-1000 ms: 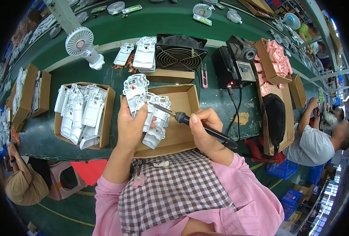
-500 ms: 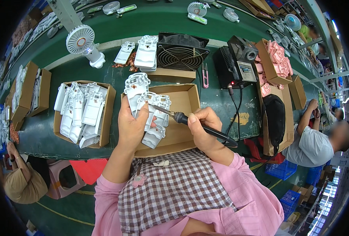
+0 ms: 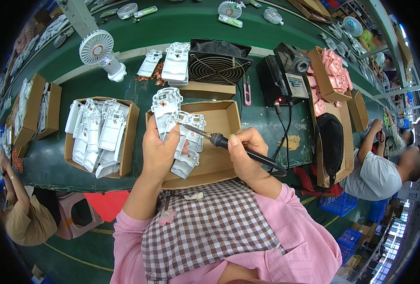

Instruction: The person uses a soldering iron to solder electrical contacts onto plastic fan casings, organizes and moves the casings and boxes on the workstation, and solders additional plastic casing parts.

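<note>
My left hand [image 3: 159, 149] is closed on several white plastic housings [image 3: 166, 105], fanned out over an open cardboard box [image 3: 219, 165]. Small copper-coloured pieces show on the housings near their upper ends. In my right hand [image 3: 248, 154] is a soldering iron [image 3: 255, 157], gripped by its black handle like a pen. Its metal tip touches or nearly touches a housing beside my left thumb; the exact contact is too small to tell. Below my left fingers, another white housing lies in the box.
Left stands a box [image 3: 133, 137] full of white housings. Behind are a black fan [image 3: 219, 64], pink-handled snips [image 3: 247, 92] and a soldering station [image 3: 278, 80]. Pink parts [image 3: 335, 71] fill a box at right. A small white fan [image 3: 97, 49] stands back left. Co-workers sit on both sides.
My right hand and the soldering iron have shifted very slightly. Fans on the green conveyor have moved left. The co-worker at left has raised their hands.
</note>
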Available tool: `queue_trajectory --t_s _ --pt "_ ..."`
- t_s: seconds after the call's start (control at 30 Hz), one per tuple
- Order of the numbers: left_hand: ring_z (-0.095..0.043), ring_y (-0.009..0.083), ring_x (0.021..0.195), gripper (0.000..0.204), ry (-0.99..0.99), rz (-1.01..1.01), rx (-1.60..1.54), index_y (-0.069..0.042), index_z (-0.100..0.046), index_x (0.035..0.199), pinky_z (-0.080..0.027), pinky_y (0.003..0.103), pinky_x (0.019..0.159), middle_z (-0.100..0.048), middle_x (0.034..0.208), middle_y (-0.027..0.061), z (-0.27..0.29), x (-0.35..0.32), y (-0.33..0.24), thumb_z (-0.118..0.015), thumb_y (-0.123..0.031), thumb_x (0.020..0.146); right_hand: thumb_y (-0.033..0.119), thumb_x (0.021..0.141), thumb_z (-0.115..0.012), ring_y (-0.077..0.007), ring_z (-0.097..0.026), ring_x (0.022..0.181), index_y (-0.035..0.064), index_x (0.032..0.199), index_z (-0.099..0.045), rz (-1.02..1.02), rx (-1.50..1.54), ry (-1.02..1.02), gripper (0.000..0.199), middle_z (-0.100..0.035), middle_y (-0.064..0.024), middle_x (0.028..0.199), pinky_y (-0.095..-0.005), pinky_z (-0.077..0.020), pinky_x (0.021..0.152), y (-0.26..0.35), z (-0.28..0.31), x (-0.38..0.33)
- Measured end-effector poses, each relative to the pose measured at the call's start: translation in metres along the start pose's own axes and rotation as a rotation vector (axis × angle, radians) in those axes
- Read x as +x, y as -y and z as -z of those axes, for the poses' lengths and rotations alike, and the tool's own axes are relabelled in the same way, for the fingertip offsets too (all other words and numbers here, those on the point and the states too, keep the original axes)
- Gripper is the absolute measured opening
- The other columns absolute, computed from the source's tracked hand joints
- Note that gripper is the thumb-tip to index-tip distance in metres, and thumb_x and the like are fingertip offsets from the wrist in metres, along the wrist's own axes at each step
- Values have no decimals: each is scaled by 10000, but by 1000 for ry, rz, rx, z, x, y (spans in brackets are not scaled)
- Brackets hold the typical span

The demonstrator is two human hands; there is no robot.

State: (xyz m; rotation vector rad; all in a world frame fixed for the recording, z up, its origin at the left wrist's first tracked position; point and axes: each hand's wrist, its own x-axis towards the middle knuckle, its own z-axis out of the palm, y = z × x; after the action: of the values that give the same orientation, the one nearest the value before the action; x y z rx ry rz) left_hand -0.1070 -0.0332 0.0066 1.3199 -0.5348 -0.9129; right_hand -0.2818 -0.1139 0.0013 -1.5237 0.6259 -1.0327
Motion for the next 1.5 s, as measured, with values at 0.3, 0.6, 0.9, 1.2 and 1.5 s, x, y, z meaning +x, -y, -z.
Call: queue_trajectory --t_s 0.3,0.6,0.9,1.2,1.5 --pt "-606 122 621 278 13 23 9 9 -429 1146 -531 251 494 -599 885 93 -2 -1 1 -507 -24 882 101 858 -625 -41 -478 556 27 784 -513 -13 -34 -7 154 -567 -18 641 -211 -390 493 3 0 1" --pt "-608 125 616 270 25 0 27 7 -434 1133 -529 252 491 -600 881 93 -1 0 2 -515 -26 877 89 852 -629 -38 -482 557 24 778 -517 -9 -43 -11 149 -571 -18 646 -208 -392 490 2 -1 2" --pt "-622 136 732 303 31 108 -95 -4 -440 1154 -546 266 571 -591 949 97 2 0 -1 -539 -57 873 75 883 -574 -34 -415 552 40 806 -458 -21 171 -82 143 -513 -10 648 -200 -347 500 -4 4 -4" --pt "-604 109 796 279 155 147 -230 -7 -468 1144 -522 264 679 -599 996 76 3 5 4 -490 -215 960 58 887 -560 -46 -418 562 32 823 -456 61 257 -80 125 -518 -29 685 -204 -352 508 -6 5 -4" --pt "-588 84 653 271 97 5 85 -3 -501 1111 -447 192 493 -623 873 65 3 1 9 -506 -217 946 38 877 -573 -48 -425 571 35 804 -468 16 104 -79 127 -524 -17 663 -215 -353 517 -2 1 2"
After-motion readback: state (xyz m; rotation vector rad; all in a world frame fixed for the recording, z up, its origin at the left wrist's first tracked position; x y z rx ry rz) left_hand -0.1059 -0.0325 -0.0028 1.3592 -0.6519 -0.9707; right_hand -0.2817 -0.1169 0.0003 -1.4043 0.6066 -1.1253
